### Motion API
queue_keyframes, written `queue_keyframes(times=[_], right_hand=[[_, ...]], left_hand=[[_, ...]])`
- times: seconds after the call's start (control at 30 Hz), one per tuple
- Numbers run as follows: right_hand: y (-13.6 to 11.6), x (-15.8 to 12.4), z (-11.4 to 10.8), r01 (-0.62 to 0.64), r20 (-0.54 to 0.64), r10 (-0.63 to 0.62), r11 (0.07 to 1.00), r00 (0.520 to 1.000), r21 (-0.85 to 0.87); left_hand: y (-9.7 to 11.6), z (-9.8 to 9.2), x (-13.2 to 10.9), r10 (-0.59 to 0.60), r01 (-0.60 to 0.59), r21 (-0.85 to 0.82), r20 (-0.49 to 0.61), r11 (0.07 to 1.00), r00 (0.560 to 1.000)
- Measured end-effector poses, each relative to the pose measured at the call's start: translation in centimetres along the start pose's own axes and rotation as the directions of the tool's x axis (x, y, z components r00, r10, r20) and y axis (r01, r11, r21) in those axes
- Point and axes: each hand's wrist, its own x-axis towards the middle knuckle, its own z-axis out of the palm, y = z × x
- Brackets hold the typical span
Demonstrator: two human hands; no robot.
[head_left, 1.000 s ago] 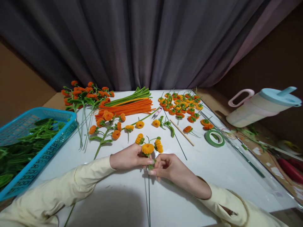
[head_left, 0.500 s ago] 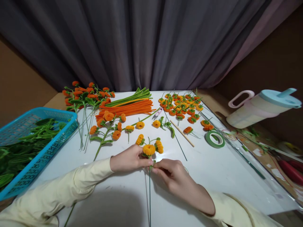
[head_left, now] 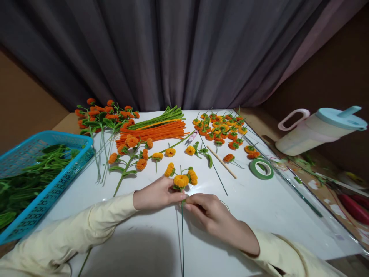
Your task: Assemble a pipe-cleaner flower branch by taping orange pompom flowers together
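My left hand (head_left: 157, 194) pinches the top of a flower stem (head_left: 182, 238), just under a cluster of fuzzy yellow pipe-cleaner flowers (head_left: 181, 181). The thin dark green stem runs straight down toward the near edge of the picture. Close against the left fingertips, my right hand (head_left: 211, 215) is closed at the same stem, thumb and forefinger pressed together. A thin strand curves out behind the right hand; whether its fingers hold this too, I cannot tell. Loose yellow flowers (head_left: 170, 152) lie just beyond the hands, with a finished-looking orange flower spray (head_left: 127, 169) to their left.
A blue basket (head_left: 89, 148) of green leaves stands at left. Behind lie orange pipe cleaners (head_left: 155, 130), green pipe cleaners (head_left: 161, 119) and small snips (head_left: 191, 137). At right are a wooden stick (head_left: 221, 162), green tape (head_left: 261, 169), many flower heads (head_left: 220, 129) and a tumbler (head_left: 311, 132).
The flower cluster and both hands have shifted very slightly upward in the picture. Both hands keep their pinch at the top of the stem.
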Motion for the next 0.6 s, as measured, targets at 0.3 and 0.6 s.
queue_keyframes(times=[0.3, 0.6], right_hand=[[0.27, 0.56, -0.92, -0.335, 0.181, 0.282, 0.809, 0.942, 0.483], [1.02, 1.02, -0.62, -0.278, 0.224, 0.178, 0.761, 0.958, 0.586]], left_hand=[[-0.10, 0.31, -0.13, 0.042, -0.047, -0.107, -0.049, 0.993, 0.998], [-0.29, 0.67, -0.47, 0.098, -0.096, -0.231, -0.005, 0.968, 0.995]])
